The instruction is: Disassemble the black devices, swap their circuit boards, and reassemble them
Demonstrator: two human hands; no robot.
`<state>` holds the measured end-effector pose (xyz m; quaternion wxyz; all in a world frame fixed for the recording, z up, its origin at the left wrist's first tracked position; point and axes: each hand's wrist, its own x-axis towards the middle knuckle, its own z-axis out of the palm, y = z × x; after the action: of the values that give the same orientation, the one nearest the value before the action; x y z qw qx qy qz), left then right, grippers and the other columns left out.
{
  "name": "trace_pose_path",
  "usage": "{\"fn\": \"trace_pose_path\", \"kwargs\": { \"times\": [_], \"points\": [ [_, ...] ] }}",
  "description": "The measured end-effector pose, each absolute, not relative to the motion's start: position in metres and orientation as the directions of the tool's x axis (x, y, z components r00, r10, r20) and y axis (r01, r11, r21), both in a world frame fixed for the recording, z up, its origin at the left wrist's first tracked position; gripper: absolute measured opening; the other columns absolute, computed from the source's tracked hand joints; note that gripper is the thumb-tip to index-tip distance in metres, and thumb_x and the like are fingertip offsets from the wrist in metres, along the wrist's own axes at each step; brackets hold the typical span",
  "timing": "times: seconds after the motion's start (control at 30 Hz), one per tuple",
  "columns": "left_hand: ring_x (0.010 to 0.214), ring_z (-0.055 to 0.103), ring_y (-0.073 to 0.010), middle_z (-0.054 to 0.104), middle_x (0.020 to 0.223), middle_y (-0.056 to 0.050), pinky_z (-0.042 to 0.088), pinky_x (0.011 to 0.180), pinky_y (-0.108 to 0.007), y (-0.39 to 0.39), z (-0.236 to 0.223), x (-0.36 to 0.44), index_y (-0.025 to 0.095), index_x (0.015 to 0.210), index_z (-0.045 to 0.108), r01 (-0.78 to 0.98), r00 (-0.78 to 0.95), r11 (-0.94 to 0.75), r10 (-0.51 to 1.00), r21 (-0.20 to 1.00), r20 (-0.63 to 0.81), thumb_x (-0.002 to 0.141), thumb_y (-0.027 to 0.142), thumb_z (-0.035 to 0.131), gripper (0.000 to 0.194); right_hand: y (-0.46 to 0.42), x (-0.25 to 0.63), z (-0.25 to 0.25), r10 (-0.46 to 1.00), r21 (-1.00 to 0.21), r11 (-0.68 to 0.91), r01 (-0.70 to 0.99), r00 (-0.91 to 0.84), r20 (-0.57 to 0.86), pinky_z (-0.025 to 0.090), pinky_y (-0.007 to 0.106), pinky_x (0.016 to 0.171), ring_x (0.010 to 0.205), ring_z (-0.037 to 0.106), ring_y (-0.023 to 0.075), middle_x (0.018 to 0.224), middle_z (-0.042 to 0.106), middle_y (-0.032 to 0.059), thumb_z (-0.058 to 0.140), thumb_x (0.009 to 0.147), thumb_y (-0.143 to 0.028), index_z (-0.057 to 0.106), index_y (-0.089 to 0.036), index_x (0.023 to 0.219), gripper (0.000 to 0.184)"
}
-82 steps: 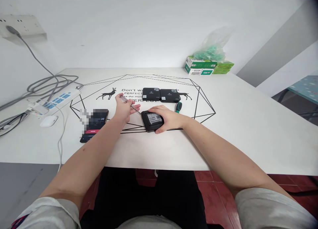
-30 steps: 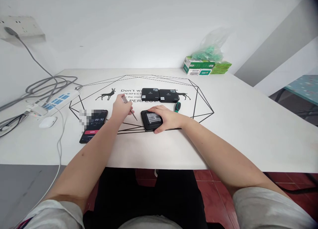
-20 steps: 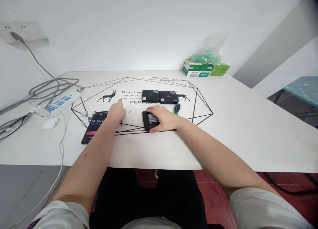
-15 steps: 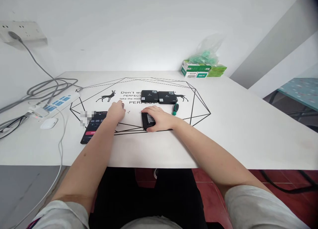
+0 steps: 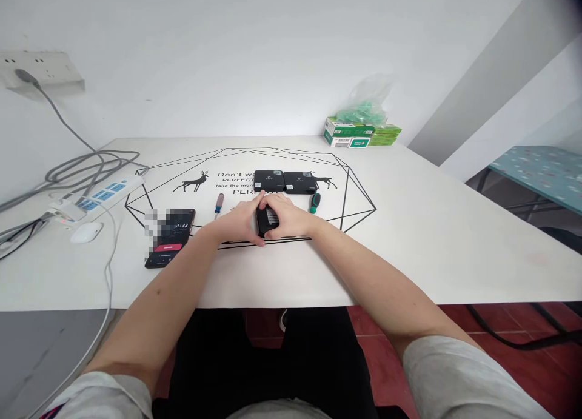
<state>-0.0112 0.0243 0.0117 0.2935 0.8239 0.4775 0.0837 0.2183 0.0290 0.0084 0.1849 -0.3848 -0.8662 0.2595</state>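
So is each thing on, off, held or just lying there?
Black gadget: held, label facing up
Left hand: curved around its left side, grip hard to tell
Right hand: gripping its right side
Left screwdriver: lying down
Green screwdriver: lying down
Left black box: lying flat
Right black box: lying flat
Phone: face up, screen lit
Gray plug: in the wall socket
Plastic bag: atop stacked boxes

"PERFECT" on tabletop, "33" on phone
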Motion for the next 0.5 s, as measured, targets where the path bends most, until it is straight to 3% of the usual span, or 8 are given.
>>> {"fn": "trace_pose_path", "kwargs": {
  "times": [0.1,0.3,0.5],
  "points": [
    [0.158,0.036,-0.0445,0.042,0.167,-0.02,0.034,0.125,-0.053,0.024,0.005,-0.001,0.025,0.177,0.004,0.719,0.533,-0.397,0.842,0.571,-0.085,0.063,0.057,0.094,0.149,0.031,0.221,0.008,0.776,-0.629,0.542,0.557,-0.618,0.123,0.042,0.054,0.111,0.125,0.045,0.0359,0.122,0.058,0.0084,0.084,0.06,-0.042,0.051,-0.025,0.114,0.065],
    [0.157,0.035,-0.0476,0.044,0.166,-0.02,0.03,0.126,-0.06,0.024,0.006,0.005,0.026,0.175,0.015,0.772,0.513,-0.398,0.85,0.496,-0.116,0.068,0.058,0.088,0.133,0.037,0.225,0.005,0.795,-0.697,0.506,0.508,-0.588,0.149,0.044,0.054,0.113,0.129,0.046,0.0357,0.123,0.059,0.0099,0.083,0.058,-0.04,0.054,-0.022,0.116,0.067],
    [0.156,0.034,-0.0494,0.039,0.168,-0.023,0.033,0.124,-0.06,0.021,0.011,0.006,0.022,0.174,0.018,0.82,0.475,-0.359,0.862,0.446,-0.178,0.068,0.063,0.085,0.133,0.045,0.242,0.01,0.808,-0.823,0.499,0.271,-0.489,0.329,0.043,0.054,0.12,0.14,0.051,0.0334,0.148,0.056,0.0128,0.082,0.068,-0.049,0.055,-0.024,0.142,0.083]
  ]
}}
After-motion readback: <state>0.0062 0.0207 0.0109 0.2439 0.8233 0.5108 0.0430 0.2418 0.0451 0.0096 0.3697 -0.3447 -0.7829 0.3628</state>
